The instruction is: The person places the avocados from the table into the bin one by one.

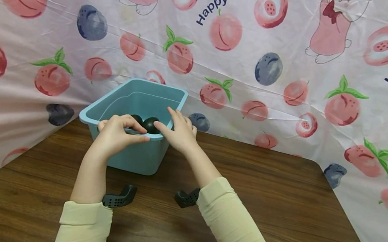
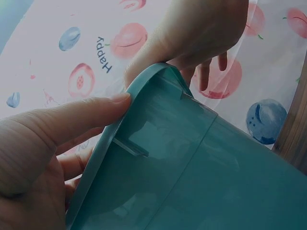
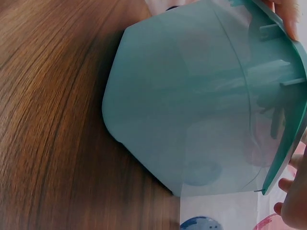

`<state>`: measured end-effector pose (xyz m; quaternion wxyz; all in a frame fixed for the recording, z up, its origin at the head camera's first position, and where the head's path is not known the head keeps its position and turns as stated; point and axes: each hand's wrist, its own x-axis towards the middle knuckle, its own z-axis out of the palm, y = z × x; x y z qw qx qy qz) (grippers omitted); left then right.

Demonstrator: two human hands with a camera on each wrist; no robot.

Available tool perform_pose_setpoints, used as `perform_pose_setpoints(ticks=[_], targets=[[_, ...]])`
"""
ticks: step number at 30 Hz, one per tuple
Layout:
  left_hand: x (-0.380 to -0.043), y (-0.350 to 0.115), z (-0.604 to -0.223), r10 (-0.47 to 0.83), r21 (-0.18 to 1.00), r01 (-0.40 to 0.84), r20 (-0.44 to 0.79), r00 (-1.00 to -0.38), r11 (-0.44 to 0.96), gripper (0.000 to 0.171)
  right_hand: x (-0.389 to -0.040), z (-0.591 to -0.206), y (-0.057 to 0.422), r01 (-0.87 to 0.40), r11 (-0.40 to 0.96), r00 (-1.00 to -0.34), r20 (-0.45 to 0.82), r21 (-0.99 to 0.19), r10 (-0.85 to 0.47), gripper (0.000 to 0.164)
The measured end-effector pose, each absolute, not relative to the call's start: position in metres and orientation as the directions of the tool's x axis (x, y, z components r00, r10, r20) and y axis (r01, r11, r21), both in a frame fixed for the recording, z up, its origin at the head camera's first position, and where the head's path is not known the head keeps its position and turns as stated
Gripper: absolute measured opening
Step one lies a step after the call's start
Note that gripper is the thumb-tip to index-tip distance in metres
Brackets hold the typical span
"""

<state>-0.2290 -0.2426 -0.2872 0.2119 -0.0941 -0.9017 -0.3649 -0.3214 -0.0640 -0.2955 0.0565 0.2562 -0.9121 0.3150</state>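
A light blue plastic bin (image 1: 135,152) stands on the table, its near rim toward me. My left hand (image 1: 115,136) pinches the near rim, with the thumb outside and the fingers over the inner side. At the near right corner my right hand (image 1: 181,135) straddles the rim, its thumb over the inside and its fingers along the outer right side. Two glossy black rounded things (image 1: 151,125) show inside the bin between the hands; their lower parts are hidden by the near wall. In the left wrist view the left thumb (image 2: 103,109) presses against the rim's outer edge.
The brown wood-grain table (image 1: 260,207) extends to the right and in front of the bin. A fruit-printed curtain (image 1: 240,69) hangs close behind the bin and along both sides. Black wrist mounts (image 1: 120,198) stick out from the cuffs.
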Motion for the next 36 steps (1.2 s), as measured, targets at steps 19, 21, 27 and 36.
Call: perform_pose_setpoints(ticks=[19, 21, 27, 36], targets=[[-0.227, -0.241, -0.286, 0.008, 0.620, 0.324, 0.456, -0.890, 0.715, 0.019, -0.322, -0.307, -0.050, -0.518, 0.648, -0.848, 0.238, -0.559, -0.473, 0.071], [-0.227, -0.241, -0.286, 0.008, 0.618, 0.325, 0.458, -0.889, 0.716, 0.019, -0.322, -0.308, -0.049, -0.515, 0.647, -0.850, 0.233, -0.563, -0.473, 0.070], [-0.228, -0.241, -0.287, 0.008, 0.617, 0.327, 0.461, -0.887, 0.716, 0.019, -0.323, -0.309, -0.044, -0.518, 0.637, -0.847, 0.243, -0.571, -0.472, 0.068], [-0.227, -0.240, -0.286, 0.008, 0.622, 0.321, 0.452, -0.892, 0.714, 0.019, -0.320, -0.309, -0.037, -0.540, 0.615, -0.834, 0.266, -0.574, -0.484, 0.066]])
